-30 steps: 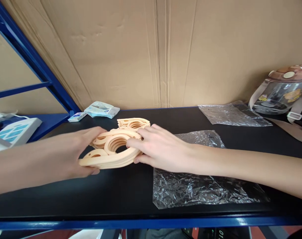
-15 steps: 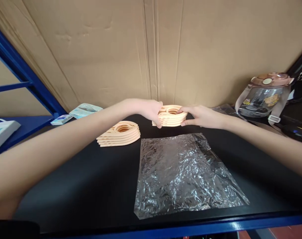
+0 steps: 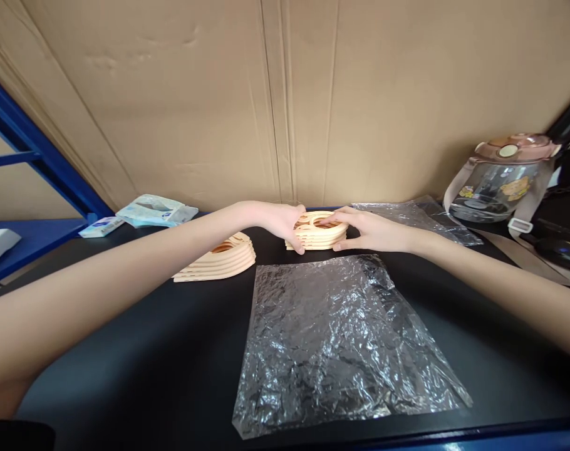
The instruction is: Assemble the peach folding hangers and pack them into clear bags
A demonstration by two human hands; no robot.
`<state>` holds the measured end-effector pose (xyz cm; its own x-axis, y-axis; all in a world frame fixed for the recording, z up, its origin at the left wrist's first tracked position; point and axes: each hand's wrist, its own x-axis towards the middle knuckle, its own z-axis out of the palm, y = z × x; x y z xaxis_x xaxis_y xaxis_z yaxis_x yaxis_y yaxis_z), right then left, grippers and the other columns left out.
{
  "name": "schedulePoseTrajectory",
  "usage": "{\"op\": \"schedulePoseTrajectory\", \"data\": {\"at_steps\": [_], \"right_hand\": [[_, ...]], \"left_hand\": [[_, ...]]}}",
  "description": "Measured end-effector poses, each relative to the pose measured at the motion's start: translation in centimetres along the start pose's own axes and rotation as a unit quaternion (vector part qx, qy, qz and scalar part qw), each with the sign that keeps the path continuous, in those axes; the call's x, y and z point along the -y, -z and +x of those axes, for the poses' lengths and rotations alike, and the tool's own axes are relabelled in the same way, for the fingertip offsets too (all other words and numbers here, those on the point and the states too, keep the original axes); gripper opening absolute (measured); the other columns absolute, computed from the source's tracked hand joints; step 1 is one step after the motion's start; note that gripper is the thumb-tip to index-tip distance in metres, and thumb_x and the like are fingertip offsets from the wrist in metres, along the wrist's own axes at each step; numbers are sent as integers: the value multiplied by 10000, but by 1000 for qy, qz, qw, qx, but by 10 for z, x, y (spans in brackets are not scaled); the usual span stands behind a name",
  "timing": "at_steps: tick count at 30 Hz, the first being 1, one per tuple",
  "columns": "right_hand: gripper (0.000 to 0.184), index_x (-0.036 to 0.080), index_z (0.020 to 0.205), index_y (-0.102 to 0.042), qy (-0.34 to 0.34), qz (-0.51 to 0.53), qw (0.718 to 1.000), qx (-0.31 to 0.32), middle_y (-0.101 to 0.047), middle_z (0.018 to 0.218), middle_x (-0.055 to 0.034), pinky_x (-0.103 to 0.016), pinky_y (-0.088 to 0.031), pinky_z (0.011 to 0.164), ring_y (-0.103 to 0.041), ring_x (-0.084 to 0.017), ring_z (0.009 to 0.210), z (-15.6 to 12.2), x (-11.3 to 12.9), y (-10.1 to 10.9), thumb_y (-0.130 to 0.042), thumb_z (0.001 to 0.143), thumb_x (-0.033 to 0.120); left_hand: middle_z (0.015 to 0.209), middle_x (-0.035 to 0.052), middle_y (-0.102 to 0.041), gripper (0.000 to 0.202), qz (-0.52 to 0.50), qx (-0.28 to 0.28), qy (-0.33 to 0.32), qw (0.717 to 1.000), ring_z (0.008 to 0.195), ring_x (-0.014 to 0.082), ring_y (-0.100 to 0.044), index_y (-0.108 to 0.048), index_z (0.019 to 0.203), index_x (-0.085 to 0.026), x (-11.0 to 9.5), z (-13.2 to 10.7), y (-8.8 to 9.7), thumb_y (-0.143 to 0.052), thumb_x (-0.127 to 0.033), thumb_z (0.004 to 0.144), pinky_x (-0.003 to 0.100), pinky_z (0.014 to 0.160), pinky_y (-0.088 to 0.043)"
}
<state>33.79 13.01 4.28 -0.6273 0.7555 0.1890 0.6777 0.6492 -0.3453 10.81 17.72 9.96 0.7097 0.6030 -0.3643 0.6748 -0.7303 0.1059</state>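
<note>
Toward the back of the black table, both hands are on a small stack of flat cream plastic pieces [image 3: 320, 237] with a large round opening; their exact kind is unclear. My left hand [image 3: 287, 224] grips the stack's left end, thumb at the front. My right hand [image 3: 360, 228] clasps its right end, thumb low in front and fingers over the rim at the opening. A second stack of like pieces [image 3: 226, 260] lies to the left, partly behind my left forearm. In front of my hands, a clear plastic bag [image 3: 346, 344] lies flat and wrinkled.
Another clear bag [image 3: 407, 214] lies behind my right wrist. A strapped water bottle [image 3: 501, 181] stands at the back right. Tissue packs [image 3: 156, 211] lie at the back left beside a blue metal frame [image 3: 54, 172]. Brown cardboard [image 3: 195, 106] rises behind the table.
The held stack has come down slightly onto the back of the table, both hands still around it. The camera view has shifted a little, uncovering more of the rear clear bag.
</note>
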Motion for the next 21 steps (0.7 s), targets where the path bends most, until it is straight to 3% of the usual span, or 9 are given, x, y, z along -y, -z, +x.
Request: {"op": "schedulePoseTrajectory", "data": {"at_steps": [7, 11, 14, 16, 19, 21], "right_hand": [[728, 236, 1400, -406, 10, 26, 999, -19, -528, 1371, -124, -502, -420, 985, -511, -301, 1215, 14, 15, 5, -620, 799, 587], [765, 209, 1419, -376, 23, 23, 999, -2, -496, 1411, -147, -513, -403, 1010, -482, -311, 1258, 27, 23, 10, -617, 798, 584], [778, 194, 1421, -365, 9, 16, 1000, 7, -495, 1413, -159, -518, -405, 1012, -479, -316, 1265, 31, 28, 15, -630, 788, 559], [803, 173, 1421, -370, -9, 7, 1000, 13, -516, 1387, -172, -519, -409, 1005, -493, -325, 1245, 33, 31, 16, -649, 769, 548], [842, 139, 1429, -372, -35, 7, 999, 26, -517, 1384, -184, -503, -405, 1012, -495, -326, 1231, 35, 32, 16, -672, 746, 530], [838, 134, 1423, -387, -36, 7, 999, 12, -522, 1380, -178, -495, -398, 1019, -491, -322, 1230, 35, 32, 17, -680, 738, 519]], "left_hand": [[1324, 149, -567, 913, -10, -3, -11, 1000, 1105, 279, -577, -382, 1405, -129, -2, 1, 1, -649, -477, 605, 300, 866, -439], [1520, 140, -379, 1123, -12, -11, 2, 1000, 1321, 317, -425, -163, 1531, -181, -3, -9, 7, -678, -513, 590, 334, 1020, -367], [1614, 153, -109, 1218, 4, -42, 58, 997, 1441, 355, -211, -18, 1549, -161, -5, -34, 17, -669, -599, 617, 390, 1118, -261], [1626, 109, -29, 1169, 12, -89, 96, 991, 1466, 354, -118, 47, 1546, -181, -13, -58, 20, -592, -660, 693, 408, 1147, -208], [1627, 5, -90, 980, 0, -174, 92, 980, 1470, 310, -145, 41, 1544, -274, -34, -100, 12, -473, -666, 808, 392, 1165, -178], [1604, -43, -205, 910, -19, -195, 79, 978, 1438, 299, -271, -44, 1540, -352, -50, -128, -6, -470, -695, 812, 387, 1152, -238]]}}
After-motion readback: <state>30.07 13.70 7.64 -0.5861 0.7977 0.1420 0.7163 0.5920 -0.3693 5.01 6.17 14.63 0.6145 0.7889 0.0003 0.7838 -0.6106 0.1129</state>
